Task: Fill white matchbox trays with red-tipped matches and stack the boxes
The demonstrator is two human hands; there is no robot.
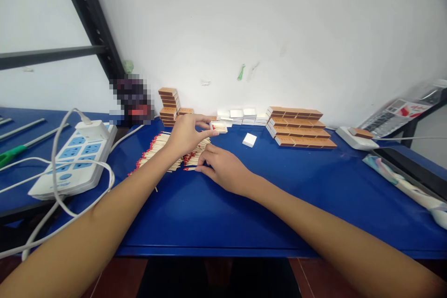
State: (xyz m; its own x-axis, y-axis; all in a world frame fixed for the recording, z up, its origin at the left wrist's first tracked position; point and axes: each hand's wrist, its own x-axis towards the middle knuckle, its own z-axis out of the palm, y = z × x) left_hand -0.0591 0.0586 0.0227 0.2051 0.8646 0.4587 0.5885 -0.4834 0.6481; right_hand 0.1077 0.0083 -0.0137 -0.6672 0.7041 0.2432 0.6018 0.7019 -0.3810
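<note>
My left hand (185,136) grips a small white matchbox tray (219,127) by its end, thumb in front and fingers behind. Some matches lie inside that tray. Lower and to the right, my right hand (225,167) is closed in a pinch at the edge of a pile of red-headed matches (191,160); its fingertips touch the matches, and how many are between them is hidden. A larger heap of matches (153,149) spreads under and left of my left hand. To the right, a white matchbox tray (249,139) lies alone on the blue table (223,214).
Brown matchboxes (300,132) stand in stepped rows at the right rear, with another stack (169,104) at the left rear. White trays (240,115) line the wall. A power strip (78,158) with looping cables is at left; a plastic-wrapped packet (401,181) lies far right.
</note>
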